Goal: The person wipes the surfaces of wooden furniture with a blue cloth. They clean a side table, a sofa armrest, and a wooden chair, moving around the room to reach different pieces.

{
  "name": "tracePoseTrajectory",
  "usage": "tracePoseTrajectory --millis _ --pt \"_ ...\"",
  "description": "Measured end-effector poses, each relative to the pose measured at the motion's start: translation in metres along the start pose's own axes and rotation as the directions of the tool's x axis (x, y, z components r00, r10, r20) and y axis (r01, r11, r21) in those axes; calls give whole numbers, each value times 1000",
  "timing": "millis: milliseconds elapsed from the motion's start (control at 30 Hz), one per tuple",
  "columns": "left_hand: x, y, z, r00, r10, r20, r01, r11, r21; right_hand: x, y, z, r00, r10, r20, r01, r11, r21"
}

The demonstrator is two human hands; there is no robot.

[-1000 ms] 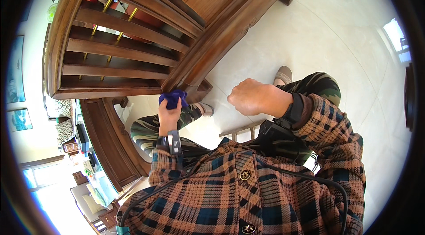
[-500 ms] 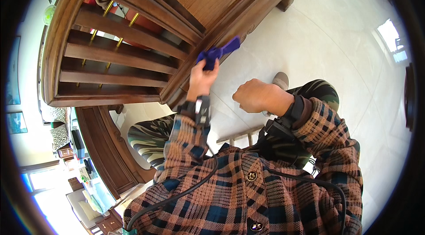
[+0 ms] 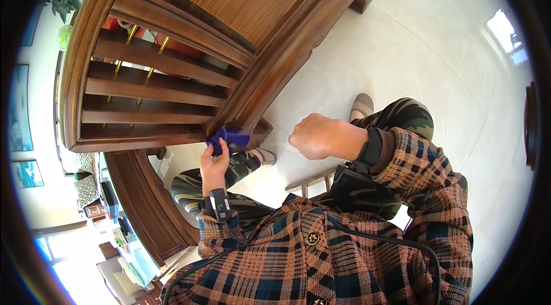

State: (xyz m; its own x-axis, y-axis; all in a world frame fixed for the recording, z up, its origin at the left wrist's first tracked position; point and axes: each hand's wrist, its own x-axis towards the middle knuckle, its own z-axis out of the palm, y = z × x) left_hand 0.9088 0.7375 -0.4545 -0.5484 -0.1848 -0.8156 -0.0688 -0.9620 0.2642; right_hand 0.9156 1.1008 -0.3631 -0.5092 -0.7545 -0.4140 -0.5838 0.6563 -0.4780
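No packages, labels or signs show anywhere. The one possible screen is a dark flat rectangle (image 3: pixel 109 199) (too small to be sure), well left of and below the left hand's fingers (image 3: pixel 213 145).

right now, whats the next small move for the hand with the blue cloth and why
Probably a short stroke up the slanted front rail: the left hand presses the blue cloth at the lower end of the wooden chair's rail. The right hand hangs closed, off the wood.

Left hand (image 3: pixel 213 162) raised, fingers clenched; right hand (image 3: pixel 314 136) fisted, forearm bent.
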Motion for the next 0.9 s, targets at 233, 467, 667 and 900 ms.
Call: tracePoseTrajectory --millis 233,467,667,900 --pt "42 -77 67 935 -341 98 348 935 -71 4 9 12 999 35 6 -35 999 -18" --pt "64 -196 170 773 -626 108 624 780 53 5 16 17 997 37 60 -38 999 6" --pt "69 -261 220 796 -605 -16 605 795 31 6 26 21 987 115 115 -120 992 38" --pt "71 -204 164 750 -642 158 645 763 41 9 31 23 979 179 101 -183 983 28"
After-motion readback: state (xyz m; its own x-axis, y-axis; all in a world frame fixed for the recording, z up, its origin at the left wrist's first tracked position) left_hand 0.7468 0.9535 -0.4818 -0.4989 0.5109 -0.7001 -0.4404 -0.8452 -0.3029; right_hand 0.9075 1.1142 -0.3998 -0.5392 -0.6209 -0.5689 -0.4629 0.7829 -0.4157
